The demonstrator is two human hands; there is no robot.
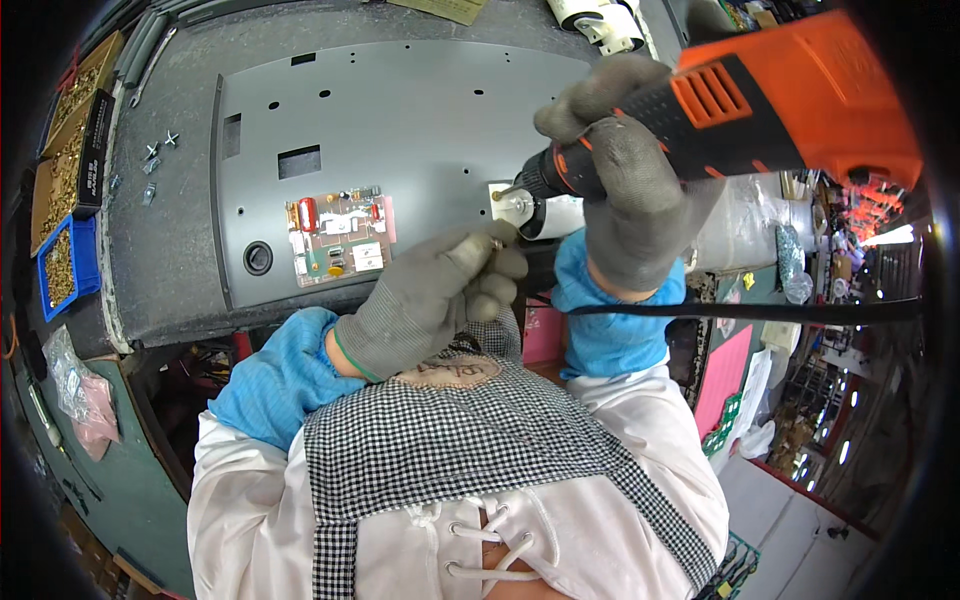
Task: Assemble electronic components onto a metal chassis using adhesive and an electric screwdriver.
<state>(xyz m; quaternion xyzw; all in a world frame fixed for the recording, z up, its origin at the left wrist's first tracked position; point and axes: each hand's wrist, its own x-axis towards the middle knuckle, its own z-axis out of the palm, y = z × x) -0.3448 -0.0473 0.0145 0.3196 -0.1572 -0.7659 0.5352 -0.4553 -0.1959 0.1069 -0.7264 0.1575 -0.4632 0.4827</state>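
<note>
My right hand [637, 205], in a grey glove, is wrapped round an orange and black power drill [800, 105]. The drill lies nearly level, and its black chuck points left at a white metal bracket [511, 208] on the right edge of a grey metal panel [400, 130]. A white cylinder [562, 217] is attached beside that bracket. Just below the drill tip, my left hand [430, 295], gloved too, is closed in a pinch on a tiny shiny piece that looks like a screw [497, 243]. Left of this hand, a circuit board [330, 240] lies on the panel.
Boxes of brass-coloured screws [62, 190] and a blue bin [70, 268] line the left edge. Several small metal fittings [152, 165] and a wrench [152, 68] lie near them. White cylindrical parts [600, 20] stand at the back. A black strap [760, 311] crosses the right side.
</note>
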